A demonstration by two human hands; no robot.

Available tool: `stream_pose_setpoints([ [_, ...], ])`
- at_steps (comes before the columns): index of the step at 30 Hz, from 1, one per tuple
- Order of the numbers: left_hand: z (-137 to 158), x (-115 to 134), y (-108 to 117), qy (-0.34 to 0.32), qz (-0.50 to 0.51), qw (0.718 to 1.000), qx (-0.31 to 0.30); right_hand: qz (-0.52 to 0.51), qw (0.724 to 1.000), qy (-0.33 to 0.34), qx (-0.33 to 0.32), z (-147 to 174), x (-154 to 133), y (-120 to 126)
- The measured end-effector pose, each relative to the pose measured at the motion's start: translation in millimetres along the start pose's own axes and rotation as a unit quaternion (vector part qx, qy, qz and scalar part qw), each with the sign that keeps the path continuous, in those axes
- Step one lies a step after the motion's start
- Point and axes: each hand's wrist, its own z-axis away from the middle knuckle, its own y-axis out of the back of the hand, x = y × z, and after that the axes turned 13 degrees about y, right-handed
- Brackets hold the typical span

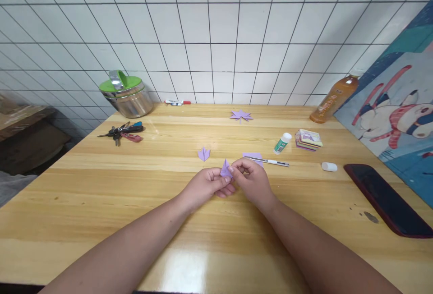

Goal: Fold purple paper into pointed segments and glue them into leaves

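Observation:
Between my two hands, above the middle of the table, is a small piece of folded purple paper [225, 169] with a pointed top. My left hand [210, 183] pinches its lower part between thumb and fingers. On the paper's right edge, my right hand [252, 179] presses with thumb and fingertips closed. Just beyond my left hand lies a folded purple paper shape [204, 153] with several points. A flat purple sheet [257, 155] lies beyond my right hand, and a slim silver pen-like tool [275, 163] rests across it.
Farther back sits a spiky purple paper piece [241, 115]. To the right are a glue stick [282, 143], its white cap [329, 167], a paper stack [309, 139], a bottle [334, 98] and a dark phone-like slab [389, 199]. Leftward are keys [123, 131], a marker [177, 102] and a metal pot [130, 100].

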Motion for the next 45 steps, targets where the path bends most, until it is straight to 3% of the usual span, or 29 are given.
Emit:
stream_pose_setpoints([
  [5, -2, 0, -7, -0.070, -0.033, 0.995, 0.061, -0.153, 0.981, -0.117, 0.025, 1, 1, -6],
  [9, -1, 1, -6, -0.075, -0.049, 0.991, 0.098, -0.218, 0.966, -0.136, 0.036, 0, 2, -7],
  [15, 0, 4, -5, 0.006, 0.028, 1.000, 0.010, -0.207, 0.968, -0.127, 0.061, 0, -2, -6],
  [19, -1, 2, -5, -0.017, 0.009, 0.998, 0.058, -0.205, 0.967, -0.138, 0.064, -1, -2, -4],
  [28, 2, 4, -3, -0.067, -0.043, 0.990, 0.115, -0.161, 0.974, -0.153, -0.040, 0, 1, 2],
  [35, 3, 5, 2, -0.097, -0.068, 0.987, 0.106, -0.175, 0.974, -0.142, -0.038, 2, -2, 1],
  [38, 4, 5, 0, -0.106, -0.076, 0.985, 0.115, -0.206, 0.964, -0.163, -0.030, 2, -6, 1],
  [42, 6, 6, -2, -0.138, -0.113, 0.973, 0.146, -0.299, 0.930, -0.208, -0.041, 3, -11, 1],
  [45, 6, 5, 0, -0.157, -0.159, 0.960, 0.166, -0.281, 0.933, -0.217, -0.054, 3, -13, 2],
])
